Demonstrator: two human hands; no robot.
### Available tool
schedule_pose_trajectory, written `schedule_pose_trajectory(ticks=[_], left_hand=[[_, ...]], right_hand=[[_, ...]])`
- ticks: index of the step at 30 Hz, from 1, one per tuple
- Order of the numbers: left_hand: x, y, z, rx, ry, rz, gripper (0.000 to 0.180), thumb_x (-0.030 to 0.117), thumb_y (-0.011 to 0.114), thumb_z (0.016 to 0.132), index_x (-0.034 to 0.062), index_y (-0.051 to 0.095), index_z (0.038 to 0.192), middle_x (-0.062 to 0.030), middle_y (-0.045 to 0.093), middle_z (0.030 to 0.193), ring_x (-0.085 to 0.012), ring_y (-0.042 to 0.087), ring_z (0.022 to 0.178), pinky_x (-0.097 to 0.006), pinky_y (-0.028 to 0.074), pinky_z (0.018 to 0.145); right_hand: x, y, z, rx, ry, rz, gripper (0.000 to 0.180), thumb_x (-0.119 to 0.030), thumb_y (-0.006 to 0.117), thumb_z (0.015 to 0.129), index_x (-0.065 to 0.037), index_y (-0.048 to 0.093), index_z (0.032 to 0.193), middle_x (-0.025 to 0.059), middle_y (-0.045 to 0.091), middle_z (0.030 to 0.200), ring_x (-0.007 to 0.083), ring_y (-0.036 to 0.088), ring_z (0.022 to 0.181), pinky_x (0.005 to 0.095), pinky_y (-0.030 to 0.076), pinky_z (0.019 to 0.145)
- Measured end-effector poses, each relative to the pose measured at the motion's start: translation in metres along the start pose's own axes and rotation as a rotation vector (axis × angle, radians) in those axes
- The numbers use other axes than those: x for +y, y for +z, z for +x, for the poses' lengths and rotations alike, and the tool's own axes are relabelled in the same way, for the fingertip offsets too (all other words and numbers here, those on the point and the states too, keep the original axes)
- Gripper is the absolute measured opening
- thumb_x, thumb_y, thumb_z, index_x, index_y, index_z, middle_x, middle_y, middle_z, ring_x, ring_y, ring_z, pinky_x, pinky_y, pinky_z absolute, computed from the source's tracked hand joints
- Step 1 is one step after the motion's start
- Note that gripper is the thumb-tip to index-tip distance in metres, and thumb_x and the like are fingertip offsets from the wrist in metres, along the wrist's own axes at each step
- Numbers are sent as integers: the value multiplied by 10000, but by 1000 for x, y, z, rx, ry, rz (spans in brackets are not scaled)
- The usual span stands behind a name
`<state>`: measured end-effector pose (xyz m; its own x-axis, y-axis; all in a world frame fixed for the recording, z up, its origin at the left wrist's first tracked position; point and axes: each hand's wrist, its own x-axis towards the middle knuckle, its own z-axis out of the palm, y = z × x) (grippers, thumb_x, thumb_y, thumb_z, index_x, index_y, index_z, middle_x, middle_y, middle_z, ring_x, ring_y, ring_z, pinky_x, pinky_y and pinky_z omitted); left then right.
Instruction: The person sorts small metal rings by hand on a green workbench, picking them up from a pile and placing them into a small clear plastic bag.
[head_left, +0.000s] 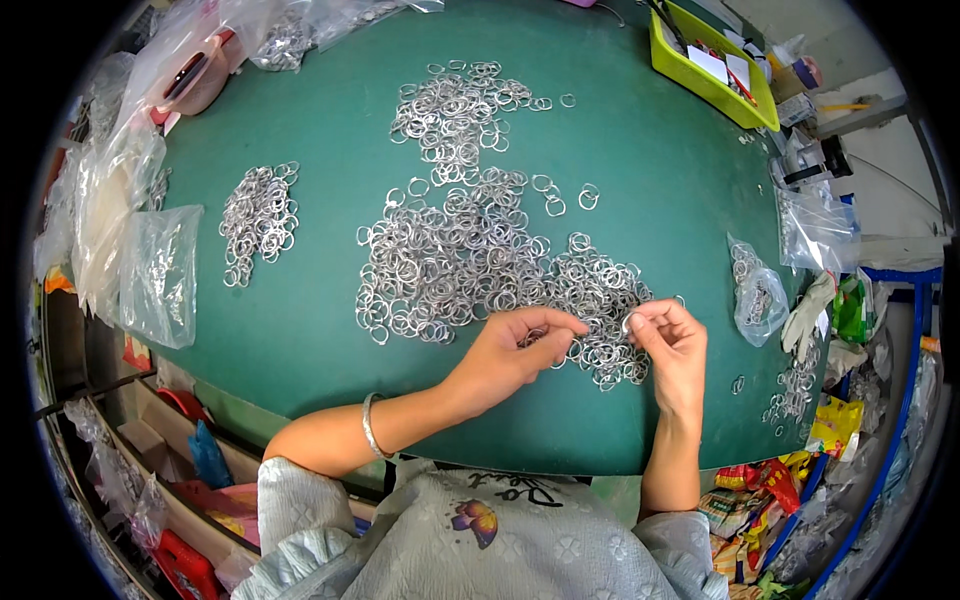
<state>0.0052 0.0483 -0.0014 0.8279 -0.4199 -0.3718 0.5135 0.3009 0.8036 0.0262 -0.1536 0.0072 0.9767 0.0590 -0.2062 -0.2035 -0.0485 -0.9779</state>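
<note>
A large heap of silver metal rings (450, 260) covers the middle of the green table. It joins a smaller heap of rings (600, 285) under my fingers. My left hand (525, 350) is at the near edge of that smaller heap, its thumb and index finger pinched close together; whatever is between the tips is too small to make out. On the heap's right side, my right hand (672, 345) pinches a metal ring (627, 323) between thumb and fingertips. Farther back lies another pile of rings (455, 115), and one more pile of rings (260, 220) is to the left.
A yellow-green basket (715, 85) with tools stands at the back right. Clear plastic bags (160, 270) and a pink container (195, 80) line the left side. On the right are a bag of rings (760, 300), a pale glove (808, 315) and loose rings (795, 390).
</note>
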Motion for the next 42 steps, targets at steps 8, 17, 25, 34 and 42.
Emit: schedule_pose_trajectory(ticks=[8, 17, 25, 34, 42], left_hand=[[-4, 0, -2, 34, 167, 166, 181, 91, 626, 778, 29, 599, 945, 60, 419, 614, -15, 370, 569, -183, 321, 505], [-5, 11, -2, 17, 24, 205, 114, 77, 576, 818, 4, 602, 901, 80, 429, 569, 3, 339, 504, -162, 243, 449], [-5, 6, -1, 33, 2, 53, 168, 118, 468, 894, -7, 557, 961, 76, 333, 523, -10, 253, 439, -180, 169, 388], [-6, 6, -1, 21, -29, 45, 188, 155, 426, 916, 8, 536, 953, 63, 304, 514, -24, 235, 426, -186, 169, 374], [-8, 7, 0, 46, -38, 62, 184, 142, 436, 911, -1, 544, 954, 65, 324, 518, -20, 248, 433, -183, 171, 381]], right_hand=[[1, 19, -13, -173, 102, 147, 33, -27, 557, 826, -2, 564, 846, 35, 595, 718, 65, 543, 643, 190, 434, 567], [-16, -2, -29, -257, -66, -253, 55, -57, 592, 810, -13, 589, 844, 11, 599, 745, 52, 529, 661, 196, 429, 593], [21, -164, -62, 922, -226, -394, 105, -108, 589, 807, -10, 600, 771, -13, 549, 702, 57, 457, 622, 215, 393, 570], [64, -231, -100, 1335, 32, -1292, 126, -122, 639, 727, -31, 612, 810, 133, 574, 842, 308, 502, 874, 413, 395, 747], [31, -191, -86, 916, 39, -892, 143, -60, 613, 741, -1, 597, 871, 120, 595, 801, 245, 555, 729, 344, 443, 659]])
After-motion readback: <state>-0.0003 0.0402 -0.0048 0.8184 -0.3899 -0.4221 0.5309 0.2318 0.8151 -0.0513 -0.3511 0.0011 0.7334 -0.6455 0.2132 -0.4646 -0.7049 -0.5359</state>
